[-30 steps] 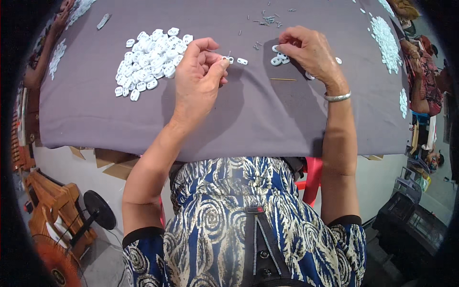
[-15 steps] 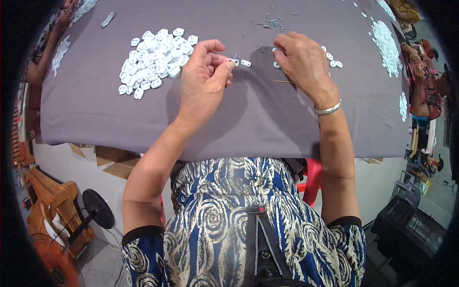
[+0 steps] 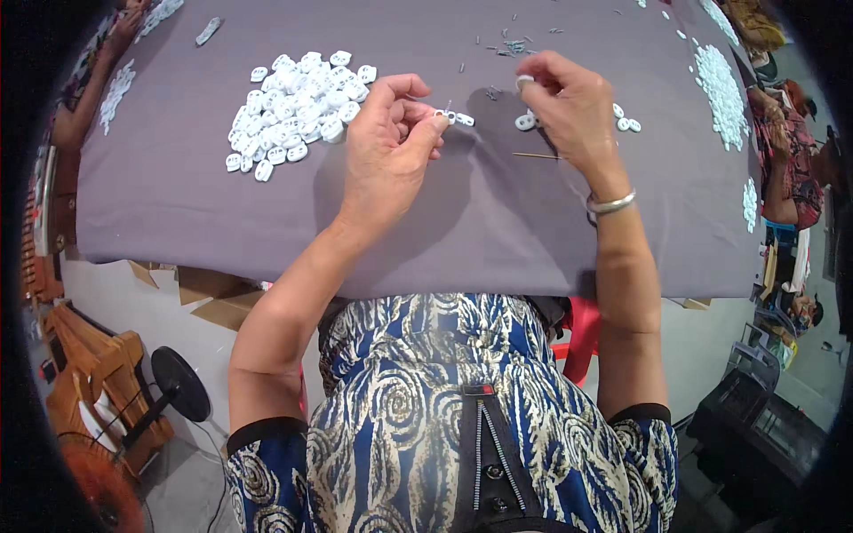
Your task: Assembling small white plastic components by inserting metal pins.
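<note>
My left hand (image 3: 387, 147) pinches a small white plastic two-hole piece (image 3: 442, 115) between thumb and forefinger. A thin grey spring (image 3: 449, 106) stands upright at that piece. Just past the fingertips is another white piece (image 3: 466, 119); I cannot tell whether they touch. My right hand (image 3: 576, 115) is closed, with a white oval piece (image 3: 524, 81) held at its fingertips above the cloth. Under and beside this hand lie more white oval pieces (image 3: 525, 122), partly hidden. A thin brass-coloured rod (image 3: 535, 155) lies below it, one end near the wrist.
A large heap of white two-hole pieces (image 3: 298, 111) lies left of my left hand on the grey cloth (image 3: 400, 258). Small grey springs (image 3: 513, 46) are scattered at the far side. More white heaps (image 3: 718, 93) line the right edge, where another person's arm (image 3: 779, 169) rests.
My right hand has risen a little from the cloth and now shows a white oval piece at its fingertips. My left hand keeps its pinch almost in place.
</note>
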A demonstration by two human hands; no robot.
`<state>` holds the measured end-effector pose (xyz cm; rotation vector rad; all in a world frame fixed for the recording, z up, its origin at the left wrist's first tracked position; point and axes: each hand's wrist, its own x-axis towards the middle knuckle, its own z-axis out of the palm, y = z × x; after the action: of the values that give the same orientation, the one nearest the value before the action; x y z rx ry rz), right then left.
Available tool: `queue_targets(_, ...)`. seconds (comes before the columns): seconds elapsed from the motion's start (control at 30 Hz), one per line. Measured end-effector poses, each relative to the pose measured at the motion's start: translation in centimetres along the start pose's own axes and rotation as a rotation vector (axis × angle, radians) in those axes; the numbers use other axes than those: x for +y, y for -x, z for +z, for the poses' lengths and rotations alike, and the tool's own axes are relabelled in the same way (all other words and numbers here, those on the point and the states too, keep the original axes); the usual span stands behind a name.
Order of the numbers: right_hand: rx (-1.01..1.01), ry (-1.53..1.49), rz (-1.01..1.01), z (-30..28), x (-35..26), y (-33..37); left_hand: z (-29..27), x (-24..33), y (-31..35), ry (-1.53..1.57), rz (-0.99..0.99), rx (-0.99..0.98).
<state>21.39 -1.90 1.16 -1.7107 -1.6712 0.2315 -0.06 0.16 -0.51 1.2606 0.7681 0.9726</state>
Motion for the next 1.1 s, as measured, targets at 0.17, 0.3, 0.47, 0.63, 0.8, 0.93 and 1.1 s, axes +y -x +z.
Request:
queue_targets(0.17, -0.179, -0.692, 0.242, 0.2, -1.9, 0.2, 0.4, -0.1, 0.2, 0.036, -0.009, -0.014)
queue_targets(0.3, -0.181, -0.268, -0.025, 0.8, -2.8, 0.8, 0.4, 0.1, 0.2, 0.038, -0.021, -0.001)
queue_targets(0.47, -0.158, -0.005, -0.193, 0.8, -2.3, 0.9, 0.5, 0.0, 0.2, 0.053, 0.001, 0.018)
queue_targets(0.63, -0.204, 0.131, -0.227, -0.1, -2.0, 0.9, 0.4, -0.1, 0.1, 0.049, -0.006, 0.009)
queue_targets(0.8, -0.281, -0.620, 0.295, 0.2, -2.7, 0.4, 0.5, -0.2, 0.3, 0.044, -0.038, -0.028)
queue_targets(0.93, -0.280, -0.834, 0.425, 1.0, -3.3, 0.9, 0.5, 0.0, 0.4, 0.008, -0.072, -0.067)
queue_targets(1.1, -0.288, -0.774, 0.381, 0.9, -3.7, 1.0, 0.5, 0.1, 0.5, 0.008, -0.067, -0.073)
